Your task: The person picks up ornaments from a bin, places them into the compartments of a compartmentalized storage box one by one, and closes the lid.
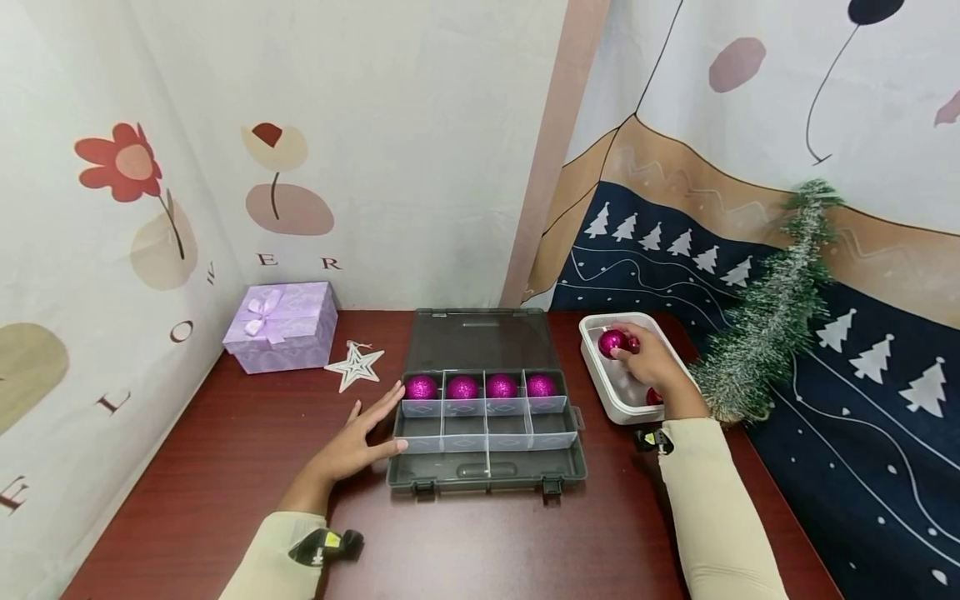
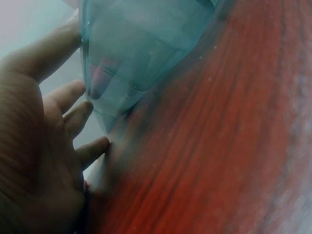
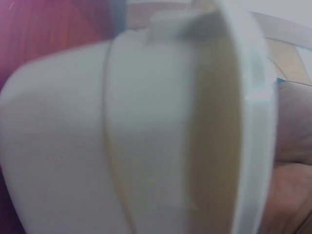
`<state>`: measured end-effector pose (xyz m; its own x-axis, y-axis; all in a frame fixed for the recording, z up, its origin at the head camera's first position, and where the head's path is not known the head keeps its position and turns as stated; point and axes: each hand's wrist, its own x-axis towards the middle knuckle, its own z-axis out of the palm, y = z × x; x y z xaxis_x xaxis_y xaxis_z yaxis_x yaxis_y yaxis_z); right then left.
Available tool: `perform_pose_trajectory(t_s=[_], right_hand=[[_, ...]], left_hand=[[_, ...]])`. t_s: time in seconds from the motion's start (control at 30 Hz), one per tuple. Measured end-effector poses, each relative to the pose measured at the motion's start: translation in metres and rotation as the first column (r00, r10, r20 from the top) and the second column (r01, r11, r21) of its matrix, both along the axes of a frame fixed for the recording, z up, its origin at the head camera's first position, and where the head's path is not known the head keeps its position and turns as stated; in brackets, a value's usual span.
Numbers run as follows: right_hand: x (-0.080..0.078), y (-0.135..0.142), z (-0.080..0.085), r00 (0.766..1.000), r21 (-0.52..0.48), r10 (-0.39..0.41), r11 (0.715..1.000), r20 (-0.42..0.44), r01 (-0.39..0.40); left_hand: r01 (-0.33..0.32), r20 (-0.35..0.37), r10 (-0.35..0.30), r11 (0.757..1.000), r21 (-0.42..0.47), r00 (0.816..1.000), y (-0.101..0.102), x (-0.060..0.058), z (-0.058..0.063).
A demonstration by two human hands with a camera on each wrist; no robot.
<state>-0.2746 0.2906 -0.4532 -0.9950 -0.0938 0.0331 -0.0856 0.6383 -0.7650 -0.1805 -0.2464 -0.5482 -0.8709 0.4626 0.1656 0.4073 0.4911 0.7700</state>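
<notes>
A dark grey compartment box (image 1: 483, 342) lies with its lid folded back on the table. Several magenta glitter balls (image 1: 462, 387) fill its back row, one in each compartment. My left hand (image 1: 352, 446) rests against the box's left side with fingers extended, and the left wrist view shows its fingertips (image 2: 84, 114) at the box wall. Over the white plastic container (image 1: 626, 414), my right hand (image 1: 651, 367) pinches a magenta glitter ball (image 1: 611, 343) between thumb and fingers. Part of another shiny ball (image 1: 654, 397) shows in the container. The container's wall hides most of that hand in the right wrist view.
A lilac gift box (image 1: 283, 327) with a bow sits at the back left, beside a white star ornament (image 1: 355, 366). To the right of the container stands a small frosted tinsel tree (image 1: 772, 308). Printed cloth walls (image 1: 420, 167) border the table's back and sides.
</notes>
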Motion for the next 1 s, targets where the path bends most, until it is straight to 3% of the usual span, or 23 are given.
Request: perform_pose_trajectory(t_s=[0.17, 0.3, 0.4, 0.57, 0.73, 0.87, 1.0], right_hand=[[0.011, -0.003, 0.004, 0.999, -0.159, -0.028, 0.987, 0.023, 0.032], [0.018, -0.007, 0.009, 0.997, -0.303, -0.057, 0.950, 0.046, 0.069], [0.020, -0.011, 0.010, 0.997, -0.463, -0.049, 0.883, 0.062, 0.072], [0.020, -0.015, 0.010, 0.997, -0.664, -0.021, 0.744, 0.076, 0.067], [0.021, -0.018, 0.011, 0.996, -0.735, -0.026, 0.674, 0.081, 0.077], [0.022, -0.027, 0.011, 0.999, -0.744, -0.033, 0.667, 0.038, 0.050], [0.023, -0.039, 0.012, 0.999, -0.680, -0.026, 0.733, -0.027, 0.001]], left_hand=[[0.000, -0.001, 0.000, 1.000, -0.007, 1.000, -0.001, 0.000, -0.003], [-0.001, 0.001, 0.001, 1.000, -0.004, 1.000, -0.001, 0.000, -0.002], [-0.002, 0.002, 0.002, 1.000, -0.005, 1.000, -0.001, -0.001, -0.002], [-0.001, 0.000, 0.001, 1.000, -0.009, 1.000, -0.001, 0.000, -0.001], [-0.003, -0.001, 0.003, 1.000, -0.003, 1.000, -0.001, 0.000, 0.000], [0.000, 0.002, 0.000, 1.000, -0.011, 1.000, -0.001, -0.001, -0.001], [0.005, 0.008, -0.005, 1.000, -0.021, 1.000, -0.001, -0.001, -0.001]])
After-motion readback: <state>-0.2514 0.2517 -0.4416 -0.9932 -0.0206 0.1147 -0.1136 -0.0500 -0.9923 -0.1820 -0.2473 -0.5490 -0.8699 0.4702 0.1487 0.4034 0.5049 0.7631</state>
